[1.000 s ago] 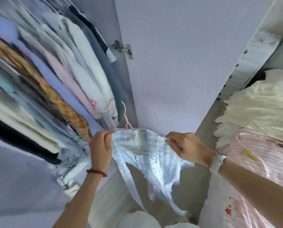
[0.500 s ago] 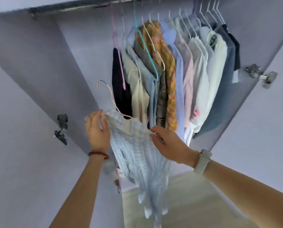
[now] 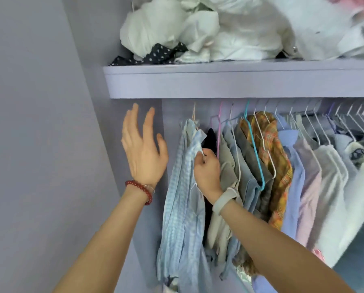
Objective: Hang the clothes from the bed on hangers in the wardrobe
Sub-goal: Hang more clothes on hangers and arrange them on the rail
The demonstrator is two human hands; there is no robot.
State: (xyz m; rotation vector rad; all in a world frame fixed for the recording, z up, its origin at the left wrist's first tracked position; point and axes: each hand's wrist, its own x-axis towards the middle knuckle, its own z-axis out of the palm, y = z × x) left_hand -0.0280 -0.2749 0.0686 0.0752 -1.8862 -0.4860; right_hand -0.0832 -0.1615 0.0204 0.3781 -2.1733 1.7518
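Pale blue checked cotton shirt (image 3: 183,187) now hangs at rail's 9 o'clock end, no longer carried. Left hand (image 3: 144,149) released, fingers spread, empty; right hand (image 3: 206,170) pinches shirt's shoulder. Garment done.

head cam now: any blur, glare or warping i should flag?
Head view: soft daylight, no hard glare; white bundles on the shelf look near blown out, blurred at the top right. Wide-angle bend tilts the wardrobe wall. Left hand slightly smeared; right hand on the checked shirt fairly sharp.
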